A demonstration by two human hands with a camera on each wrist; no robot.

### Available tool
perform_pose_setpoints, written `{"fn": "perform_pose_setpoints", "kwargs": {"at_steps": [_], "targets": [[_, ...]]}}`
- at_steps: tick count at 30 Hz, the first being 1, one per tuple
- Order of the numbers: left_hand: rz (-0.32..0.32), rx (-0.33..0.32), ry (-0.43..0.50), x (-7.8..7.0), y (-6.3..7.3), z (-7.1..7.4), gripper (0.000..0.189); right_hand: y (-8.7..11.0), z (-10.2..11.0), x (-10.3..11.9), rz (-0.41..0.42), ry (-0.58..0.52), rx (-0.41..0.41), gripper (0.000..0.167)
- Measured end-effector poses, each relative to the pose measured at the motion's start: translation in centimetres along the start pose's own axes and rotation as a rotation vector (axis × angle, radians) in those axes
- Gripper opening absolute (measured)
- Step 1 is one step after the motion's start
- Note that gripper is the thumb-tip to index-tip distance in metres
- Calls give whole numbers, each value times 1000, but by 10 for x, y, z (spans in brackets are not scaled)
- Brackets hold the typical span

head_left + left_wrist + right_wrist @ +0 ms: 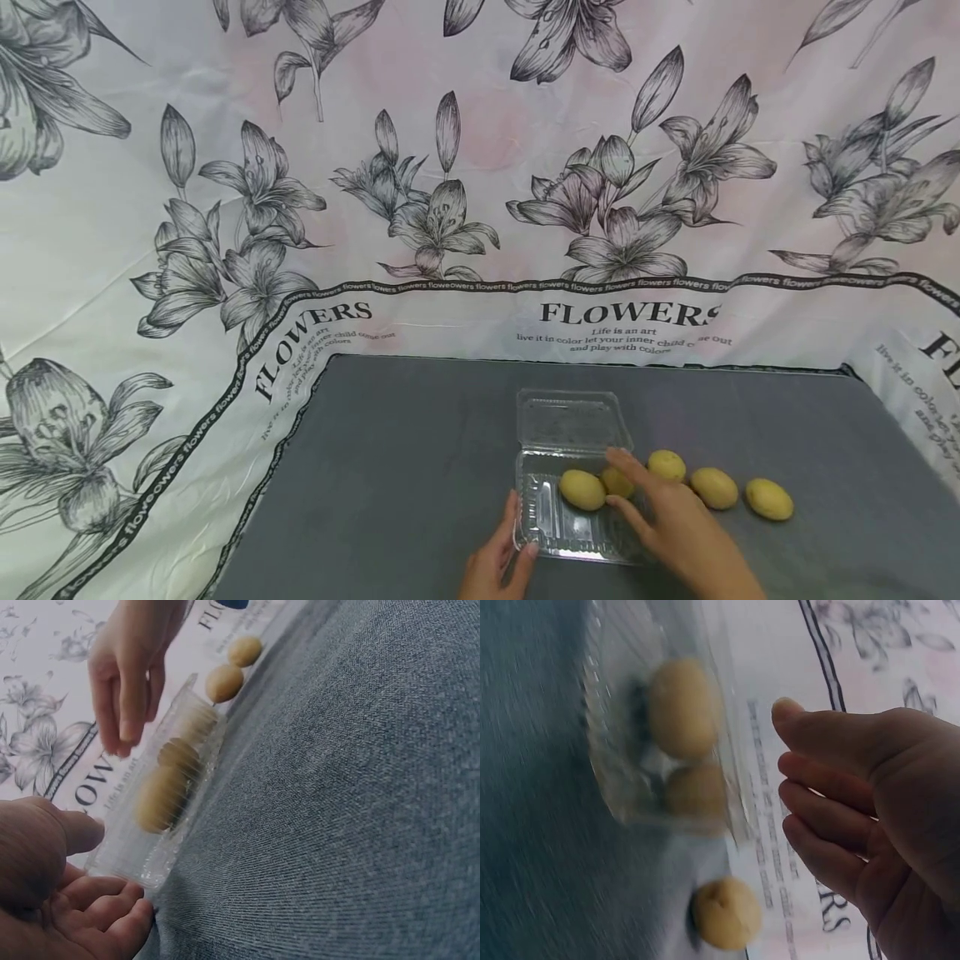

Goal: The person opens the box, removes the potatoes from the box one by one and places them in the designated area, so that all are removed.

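Holds nothing in the right hand, loose-fingered just above the right part of the clear container. Rests the left hand at the container's near left corner, with thumb and fingers relaxed and apart rather than pinching. Has two yellow fruits inside the container, and three outside fruits to its right on the grey table, with the lid open on the far side. Appears partway through filling the container. Probably calls next for reaching right of it, grasping the nearest outside fruit, and bracing the left wall meanwhile.
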State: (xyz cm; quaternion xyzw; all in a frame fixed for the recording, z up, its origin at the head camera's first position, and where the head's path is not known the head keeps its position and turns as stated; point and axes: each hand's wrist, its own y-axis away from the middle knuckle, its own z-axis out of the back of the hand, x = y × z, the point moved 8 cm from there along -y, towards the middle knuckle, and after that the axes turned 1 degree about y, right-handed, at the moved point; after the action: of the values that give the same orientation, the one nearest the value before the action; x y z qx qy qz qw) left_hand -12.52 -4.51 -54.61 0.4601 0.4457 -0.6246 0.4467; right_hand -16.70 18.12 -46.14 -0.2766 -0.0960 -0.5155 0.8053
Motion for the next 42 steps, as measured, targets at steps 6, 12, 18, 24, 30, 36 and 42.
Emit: {"fn": "perform_pose_setpoints", "kwargs": {"at_steps": [6, 12, 18, 24, 30, 36, 42], "targets": [[-14, 13, 23, 2, -2, -3, 68, -2, -19, 3, -111, -1, 129, 51], [-14, 0, -3, 3, -2, -1, 67, -5, -23, 9, -77, 27, 77, 49], [-6, 1, -19, 0, -2, 1, 67, -8, -27, 14, -62, 83, 42, 46], [10, 0, -20, 0, -1, 1, 67, -11, -34, 15, -99, 90, 58, 43], [22, -7, -21, 2, -2, -1, 67, -14, -37, 16, -141, 99, 85, 42], [15, -13, -11, 2, -3, -1, 66, -18, -38, 18, -136, 123, 89, 40], [29, -3, 7, 3, -3, -1, 67, -21, -41, 18, -146, 141, 115, 40]]}}
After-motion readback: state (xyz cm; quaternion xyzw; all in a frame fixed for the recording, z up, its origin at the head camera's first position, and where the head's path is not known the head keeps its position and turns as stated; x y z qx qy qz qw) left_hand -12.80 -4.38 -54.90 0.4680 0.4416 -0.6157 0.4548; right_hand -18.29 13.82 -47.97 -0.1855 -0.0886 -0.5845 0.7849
